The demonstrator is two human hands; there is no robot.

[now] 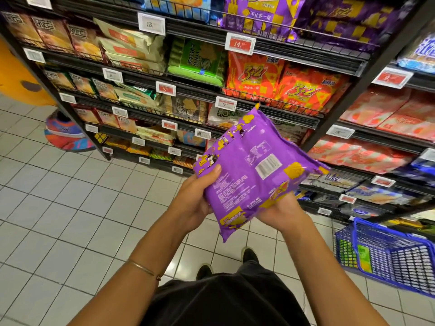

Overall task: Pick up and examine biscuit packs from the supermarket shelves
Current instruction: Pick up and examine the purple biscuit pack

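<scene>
A large purple biscuit pack (251,170) with yellow shapes is held in front of me, tilted, its printed back with a barcode facing up. My left hand (196,198) grips its near left edge, thumb on top and fingers underneath. My right hand (286,211) holds the pack from below at its near right corner, fingers hidden under it. More purple packs (263,15) of the same kind lie on the top shelf, and orange packs (282,83) on the shelf below them.
Black shelves (329,118) full of biscuit packs with price tags rise ahead and to the right. A blue wire basket (386,252) stands on the tiled floor at the right. An orange display stand (26,78) is at the left. My shoes (249,255) show below.
</scene>
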